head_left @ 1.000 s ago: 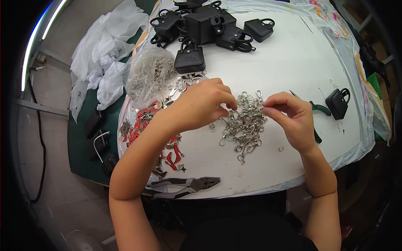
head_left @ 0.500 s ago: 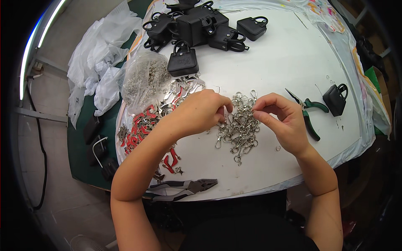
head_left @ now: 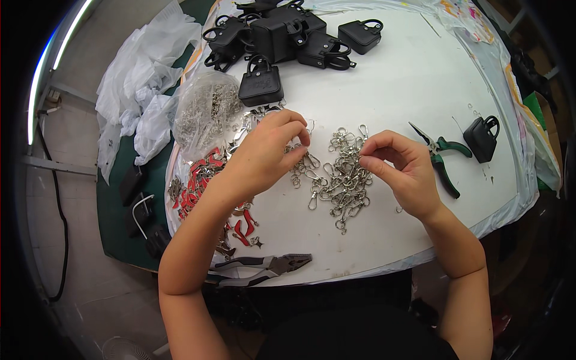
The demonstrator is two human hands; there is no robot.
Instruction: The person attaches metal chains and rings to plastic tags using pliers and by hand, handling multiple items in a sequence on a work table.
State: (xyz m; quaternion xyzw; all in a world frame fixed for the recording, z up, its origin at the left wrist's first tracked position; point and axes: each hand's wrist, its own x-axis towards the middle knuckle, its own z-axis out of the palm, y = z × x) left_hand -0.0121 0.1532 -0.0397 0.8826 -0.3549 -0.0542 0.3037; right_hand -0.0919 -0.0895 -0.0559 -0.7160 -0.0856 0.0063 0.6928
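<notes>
A heap of silver chains with clasps [head_left: 348,177] lies in the middle of the white table. My right hand [head_left: 408,174] is at its right edge, thumb and forefinger pinched together; what they hold, if anything, is too small to make out. To the left of the heap, my left hand [head_left: 270,153] is closed with curled fingers above the pile of metal charms. Just beside its fingertips is a short chain with a swivel clasp [head_left: 311,160]; whether the fingers grip it cannot be told. Red shoe-shaped charms [head_left: 198,183] spread out left of my forearm.
Small black handbags [head_left: 270,39] are heaped at the back, one bag [head_left: 482,139] at the right. Green-handled long-nose pliers [head_left: 444,159] lie right of my hand, grey pliers [head_left: 270,268] by the front edge. A clear bag [head_left: 204,114] of metal parts stands left.
My left hand has moved left and a little away from me, off the chain heap, uncovering the clasp and links beside it. My right hand has hardly moved.
</notes>
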